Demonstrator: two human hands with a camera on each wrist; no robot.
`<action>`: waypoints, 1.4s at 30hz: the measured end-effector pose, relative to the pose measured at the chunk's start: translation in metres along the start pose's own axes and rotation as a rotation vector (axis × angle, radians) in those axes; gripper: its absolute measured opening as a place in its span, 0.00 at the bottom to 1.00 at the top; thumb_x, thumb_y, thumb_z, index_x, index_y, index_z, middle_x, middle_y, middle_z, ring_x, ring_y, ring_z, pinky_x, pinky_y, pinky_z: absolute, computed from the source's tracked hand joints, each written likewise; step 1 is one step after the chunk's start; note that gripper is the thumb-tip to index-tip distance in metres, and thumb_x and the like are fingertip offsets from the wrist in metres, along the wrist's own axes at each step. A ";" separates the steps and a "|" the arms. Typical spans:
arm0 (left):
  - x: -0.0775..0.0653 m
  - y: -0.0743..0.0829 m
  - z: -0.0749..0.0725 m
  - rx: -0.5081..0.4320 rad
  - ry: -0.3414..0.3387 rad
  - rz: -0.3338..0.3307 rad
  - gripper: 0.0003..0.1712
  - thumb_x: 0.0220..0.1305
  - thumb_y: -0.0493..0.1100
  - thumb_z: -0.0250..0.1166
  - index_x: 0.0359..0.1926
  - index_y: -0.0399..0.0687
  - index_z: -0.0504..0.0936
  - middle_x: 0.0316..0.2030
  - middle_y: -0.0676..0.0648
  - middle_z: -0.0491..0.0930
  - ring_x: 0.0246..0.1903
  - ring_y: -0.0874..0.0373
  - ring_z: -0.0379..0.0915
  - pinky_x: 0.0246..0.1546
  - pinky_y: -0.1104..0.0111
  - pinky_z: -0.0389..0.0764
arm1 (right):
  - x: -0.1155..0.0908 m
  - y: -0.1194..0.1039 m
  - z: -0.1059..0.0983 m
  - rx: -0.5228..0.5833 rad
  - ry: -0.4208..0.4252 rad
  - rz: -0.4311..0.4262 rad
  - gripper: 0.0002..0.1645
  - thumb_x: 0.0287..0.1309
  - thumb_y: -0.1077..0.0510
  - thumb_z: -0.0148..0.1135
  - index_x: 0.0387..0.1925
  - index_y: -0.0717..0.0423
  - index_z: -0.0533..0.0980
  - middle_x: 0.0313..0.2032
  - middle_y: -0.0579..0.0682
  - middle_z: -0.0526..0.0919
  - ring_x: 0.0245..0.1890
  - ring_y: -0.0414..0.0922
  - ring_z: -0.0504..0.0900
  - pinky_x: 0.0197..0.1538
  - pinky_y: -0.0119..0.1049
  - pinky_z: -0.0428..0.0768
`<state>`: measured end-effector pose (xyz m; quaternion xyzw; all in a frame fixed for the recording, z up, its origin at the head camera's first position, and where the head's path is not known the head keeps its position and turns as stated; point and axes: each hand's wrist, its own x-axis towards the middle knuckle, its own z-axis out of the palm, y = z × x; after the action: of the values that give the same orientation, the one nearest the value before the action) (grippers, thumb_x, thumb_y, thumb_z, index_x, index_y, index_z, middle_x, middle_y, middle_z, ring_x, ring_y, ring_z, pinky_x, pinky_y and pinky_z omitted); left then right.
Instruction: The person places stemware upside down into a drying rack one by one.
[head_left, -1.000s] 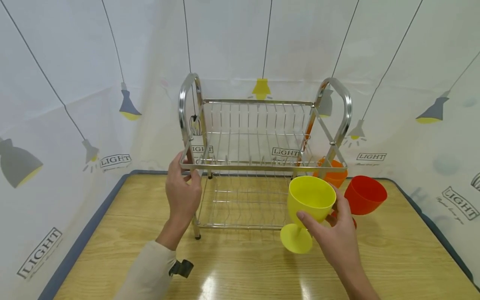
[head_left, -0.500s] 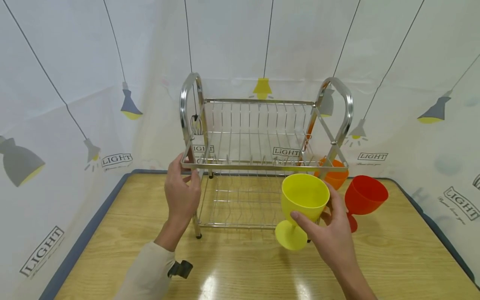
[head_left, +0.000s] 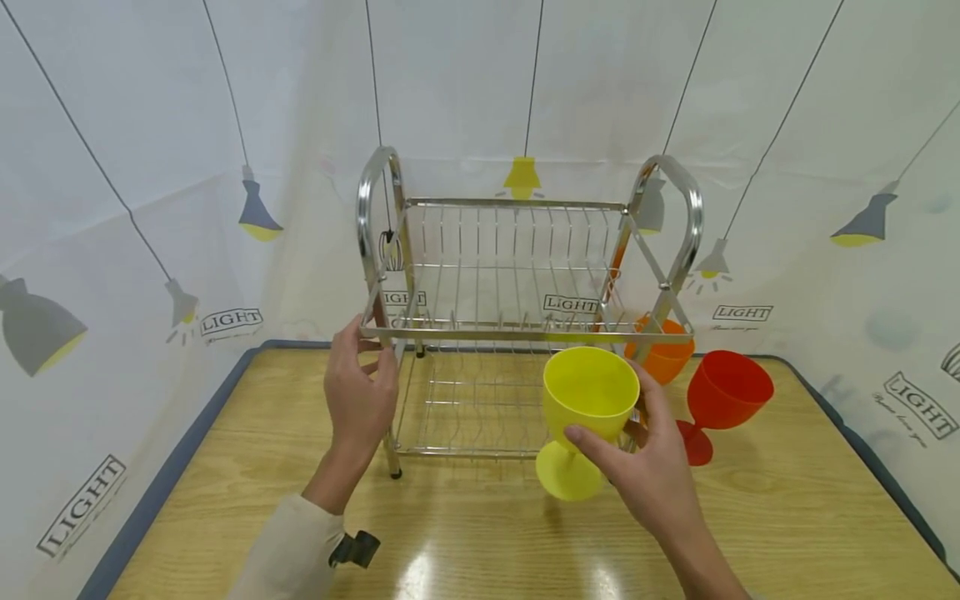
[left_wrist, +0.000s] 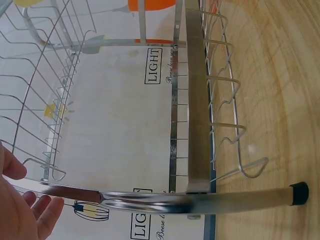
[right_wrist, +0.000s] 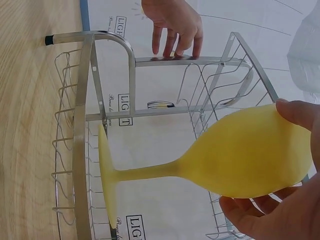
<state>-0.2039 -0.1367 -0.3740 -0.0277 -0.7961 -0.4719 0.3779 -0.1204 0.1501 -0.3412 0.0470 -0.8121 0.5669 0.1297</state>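
Note:
My right hand point(head_left: 652, 462) holds a yellow goblet point(head_left: 588, 392) upright by its bowl, thumb on the near side and fingers behind. In the right wrist view, the whole goblet point(right_wrist: 240, 155) shows, with its stem and round foot in front of the metal dish rack. The two-tier dish rack point(head_left: 525, 336) stands on the table. My left hand point(head_left: 360, 387) is at the rack's left upright, below the upper tier's front corner. Its fingers point(right_wrist: 182, 40) look fairly straight at the bar in the right wrist view; whether they press on it is unclear.
A red goblet point(head_left: 723, 392) stands on the wooden table point(head_left: 780, 500) right of the rack. Behind the rack's right side is an orange goblet point(head_left: 667, 358), partly hidden. A lamp-printed curtain point(head_left: 465, 83) surrounds the table.
The yellow goblet has moved left in my right hand, toward the front of the rack. My left hand has slid slightly down and left along the rack's upright.

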 end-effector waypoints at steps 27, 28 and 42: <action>-0.023 0.023 0.009 -0.149 -0.206 -0.305 0.14 0.71 0.47 0.56 0.48 0.43 0.80 0.37 0.44 0.83 0.37 0.54 0.81 0.38 0.63 0.81 | 0.003 0.002 0.013 -0.080 -0.044 -0.233 0.53 0.40 0.59 0.80 0.68 0.50 0.62 0.59 0.47 0.73 0.53 0.45 0.74 0.57 0.51 0.76; -0.023 0.025 0.010 -0.179 -0.247 -0.347 0.16 0.72 0.50 0.56 0.48 0.43 0.80 0.38 0.44 0.84 0.38 0.53 0.82 0.39 0.61 0.83 | 0.004 0.002 0.014 -0.087 -0.046 -0.249 0.53 0.39 0.59 0.81 0.68 0.51 0.63 0.59 0.47 0.73 0.53 0.45 0.74 0.58 0.52 0.76; -0.023 0.038 0.015 -0.452 -0.612 -0.707 0.30 0.71 0.58 0.52 0.56 0.37 0.77 0.47 0.34 0.83 0.40 0.42 0.84 0.39 0.54 0.85 | 0.011 0.009 0.019 -0.373 -0.099 -0.596 0.61 0.29 0.63 0.83 0.69 0.55 0.61 0.64 0.52 0.71 0.61 0.51 0.72 0.59 0.54 0.76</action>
<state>-0.1814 -0.0968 -0.3646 0.0253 -0.7089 -0.7013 -0.0704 -0.1358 0.1362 -0.3532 0.2848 -0.8576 0.3430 0.2564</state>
